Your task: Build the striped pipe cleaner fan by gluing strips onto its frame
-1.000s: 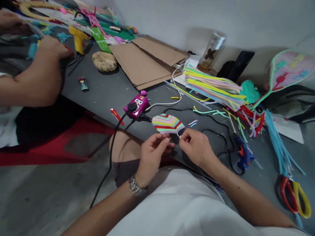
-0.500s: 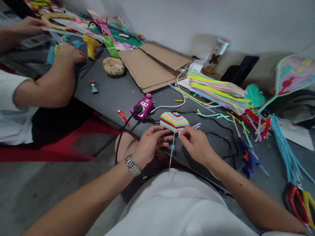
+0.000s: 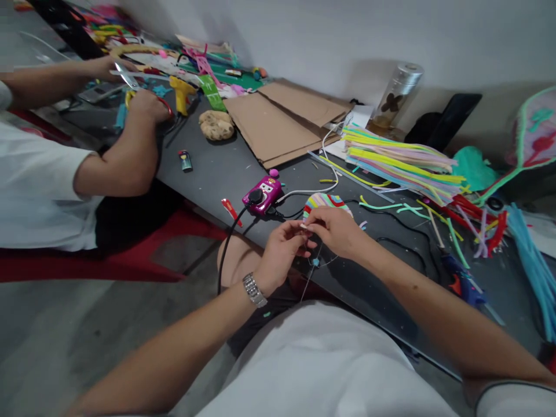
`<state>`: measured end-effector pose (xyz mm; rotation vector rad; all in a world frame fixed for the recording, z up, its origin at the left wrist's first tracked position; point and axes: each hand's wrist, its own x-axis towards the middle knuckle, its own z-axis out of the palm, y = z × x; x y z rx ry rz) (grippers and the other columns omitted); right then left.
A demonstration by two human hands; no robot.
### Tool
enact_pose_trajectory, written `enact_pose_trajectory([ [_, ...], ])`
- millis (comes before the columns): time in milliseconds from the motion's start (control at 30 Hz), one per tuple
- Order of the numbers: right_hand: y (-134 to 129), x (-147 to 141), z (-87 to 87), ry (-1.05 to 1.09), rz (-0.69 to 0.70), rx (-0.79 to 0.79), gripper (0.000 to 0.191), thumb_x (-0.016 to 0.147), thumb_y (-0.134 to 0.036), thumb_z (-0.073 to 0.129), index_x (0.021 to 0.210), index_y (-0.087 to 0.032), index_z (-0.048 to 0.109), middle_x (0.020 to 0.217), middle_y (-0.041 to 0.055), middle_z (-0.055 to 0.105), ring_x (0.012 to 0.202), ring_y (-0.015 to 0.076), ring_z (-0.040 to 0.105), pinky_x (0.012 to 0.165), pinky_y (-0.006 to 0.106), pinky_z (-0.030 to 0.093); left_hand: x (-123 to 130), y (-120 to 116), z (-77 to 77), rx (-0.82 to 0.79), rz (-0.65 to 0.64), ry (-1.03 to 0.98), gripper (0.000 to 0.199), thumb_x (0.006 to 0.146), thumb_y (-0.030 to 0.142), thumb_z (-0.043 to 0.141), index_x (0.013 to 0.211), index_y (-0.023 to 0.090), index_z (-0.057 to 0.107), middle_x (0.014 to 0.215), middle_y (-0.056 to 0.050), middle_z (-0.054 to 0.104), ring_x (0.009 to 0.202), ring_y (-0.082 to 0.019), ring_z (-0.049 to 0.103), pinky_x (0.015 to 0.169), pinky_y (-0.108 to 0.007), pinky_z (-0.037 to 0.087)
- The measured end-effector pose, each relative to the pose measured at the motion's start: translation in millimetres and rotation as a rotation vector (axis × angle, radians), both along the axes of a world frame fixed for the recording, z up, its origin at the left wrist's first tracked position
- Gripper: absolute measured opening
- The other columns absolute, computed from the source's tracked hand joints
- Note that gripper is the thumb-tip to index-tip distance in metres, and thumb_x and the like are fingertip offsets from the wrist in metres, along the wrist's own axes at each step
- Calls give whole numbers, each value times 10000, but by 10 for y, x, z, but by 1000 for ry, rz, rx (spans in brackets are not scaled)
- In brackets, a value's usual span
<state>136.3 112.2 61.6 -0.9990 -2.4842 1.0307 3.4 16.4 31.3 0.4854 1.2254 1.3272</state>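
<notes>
A striped, many-coloured pad of pipe cleaners (image 3: 326, 200) is partly hidden behind my right hand. My right hand (image 3: 333, 229) is closed in a pinch, its fingertips meeting those of my left hand at the pad's lower left. Something small and pale shows between them, too small to name. My left hand (image 3: 284, 249), with a metal watch (image 3: 254, 290) on the wrist, has its fingers curled together. Below both hands hangs a thin stem (image 3: 307, 284) with a small blue piece (image 3: 315, 262) on it. A fine strand curves beside it.
A purple power socket (image 3: 262, 196) with plugged cords lies ahead. Behind are cardboard sheets (image 3: 286, 121) and a pipe-cleaner bundle (image 3: 399, 162). At right rest a blue glue gun (image 3: 463, 281) and blue pipe cleaners (image 3: 530, 260). On the left another person's hand (image 3: 150, 107) holds scissors (image 3: 127, 75).
My right hand has moved left across the striped pad, and its fingertips now meet my left hand's. The view has shifted left. The other person's scissors now show more plainly.
</notes>
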Motion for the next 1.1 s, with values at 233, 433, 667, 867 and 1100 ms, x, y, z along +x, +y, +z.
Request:
enact_pose_trajectory([
  [233,-131,71,11,-87,-122,151,99,895,-136,607,837,-194,663,787,24,700,735,177,583,710,293,343,102,25,32,-9,44,-36,394,747,269,811,1070,143,624,785,-6,703,624,-113,666,572,-225,557],
  [433,-235,112,-97,-109,-88,351,131,957,-164,545,869,-184,640,912,97,720,908,250,609,806,358,342,139,35,-4,-3,77,29,382,739,346,835,975,152,604,742,6,689,588,-109,649,541,-226,556],
  [667,-250,173,-198,-96,-107,433,145,987,-190,535,888,-185,641,920,86,719,923,250,599,793,370,301,171,65,-20,11,93,149,358,756,391,811,954,145,642,762,4,688,604,-107,655,496,-189,499],
  [867,-251,197,-245,-100,-119,469,133,977,-185,546,919,-167,664,938,92,734,918,253,617,793,370,300,191,110,-61,47,99,301,321,782,417,790,913,144,686,728,8,677,579,-89,610,495,-179,437],
  [1100,-206,201,-260,-132,-175,430,115,960,-191,558,925,-164,664,953,91,741,933,254,627,796,361,299,185,179,-94,-1,93,287,320,719,380,806,917,141,730,722,2,683,595,-103,597,488,-189,421],
])
